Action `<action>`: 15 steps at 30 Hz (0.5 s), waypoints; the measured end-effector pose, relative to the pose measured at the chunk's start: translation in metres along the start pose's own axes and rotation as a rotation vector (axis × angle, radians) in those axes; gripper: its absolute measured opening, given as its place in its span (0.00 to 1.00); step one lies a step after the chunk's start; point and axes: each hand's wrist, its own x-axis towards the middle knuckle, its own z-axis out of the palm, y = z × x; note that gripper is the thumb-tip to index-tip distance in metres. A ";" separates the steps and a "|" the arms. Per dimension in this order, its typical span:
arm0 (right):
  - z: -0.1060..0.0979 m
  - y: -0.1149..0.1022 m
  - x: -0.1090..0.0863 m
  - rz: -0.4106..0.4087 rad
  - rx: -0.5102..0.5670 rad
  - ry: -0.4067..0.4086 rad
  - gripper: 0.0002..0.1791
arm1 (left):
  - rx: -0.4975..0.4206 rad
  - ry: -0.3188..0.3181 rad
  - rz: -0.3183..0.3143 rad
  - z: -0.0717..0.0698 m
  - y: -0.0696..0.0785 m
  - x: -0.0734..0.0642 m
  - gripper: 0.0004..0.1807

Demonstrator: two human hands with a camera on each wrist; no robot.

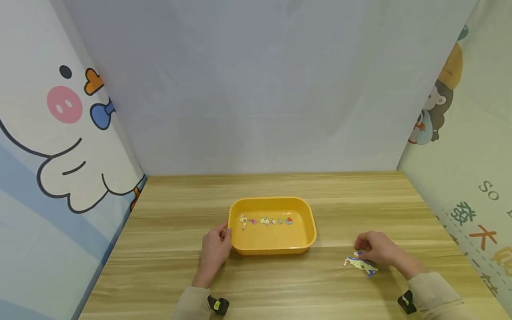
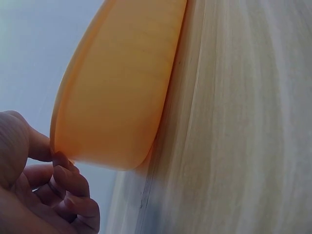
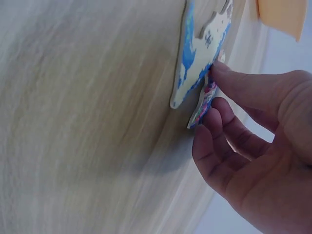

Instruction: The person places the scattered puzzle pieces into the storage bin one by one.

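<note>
A yellow plastic tray [image 1: 272, 239] sits on the table, with a row of small, flat, irregular pieces [image 1: 265, 220] along its floor. At its left end my left hand [image 1: 216, 249] pinches the rim, thumb on one side and curled fingers on the other. Right of the tray, my right hand [image 1: 378, 249] holds flat puzzle pieces low over the table between thumb and fingers. One is a larger cream-and-blue puzzle piece [image 3: 200, 58]; a smaller multicoloured puzzle piece [image 3: 203, 105] shows beside it at the fingertips. The thumb hides part of them.
The wood-grain table [image 1: 192, 191] runs back to a plain grey-white curtain [image 1: 260, 89]. Printed cloths hang on both sides, with a cartoon bird [image 1: 64, 133] on the left. A black wrist device [image 1: 219, 306] is strapped on each arm.
</note>
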 end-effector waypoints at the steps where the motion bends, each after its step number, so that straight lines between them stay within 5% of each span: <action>1: 0.000 0.000 0.000 -0.004 -0.001 0.001 0.10 | -0.001 -0.001 -0.005 0.000 0.000 0.000 0.17; 15: -0.008 -0.010 0.004 -0.110 -0.147 -0.070 0.11 | -0.014 -0.017 -0.018 -0.002 0.000 0.001 0.17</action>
